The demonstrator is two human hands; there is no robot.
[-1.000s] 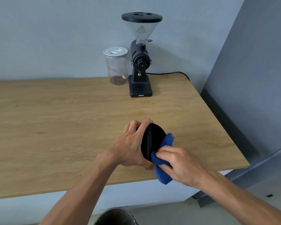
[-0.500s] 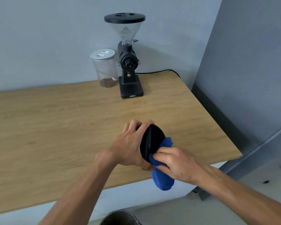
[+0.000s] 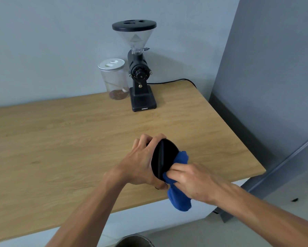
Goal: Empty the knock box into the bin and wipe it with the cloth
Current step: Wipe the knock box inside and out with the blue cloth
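Observation:
My left hand [image 3: 140,164] grips the round black knock box [image 3: 164,157], tipped on its side with its mouth facing right, above the front part of the wooden table [image 3: 60,148]. My right hand [image 3: 188,180] presses a blue cloth [image 3: 179,196] against the box's open side at its lower rim. Part of the cloth hangs below my right hand and part sticks out behind the box. The rim of a metal bin [image 3: 134,241] shows at the bottom edge, below the table front.
A black coffee grinder [image 3: 140,77] with a clear hopper stands at the back of the table, its cable running right. A clear jar [image 3: 115,79] with a white lid sits to its left. A grey wall panel rises on the right past the table edge.
My right hand has shifted the cloth slightly along the box's rim. The left hand keeps the same hold. The camera view has drifted a little.

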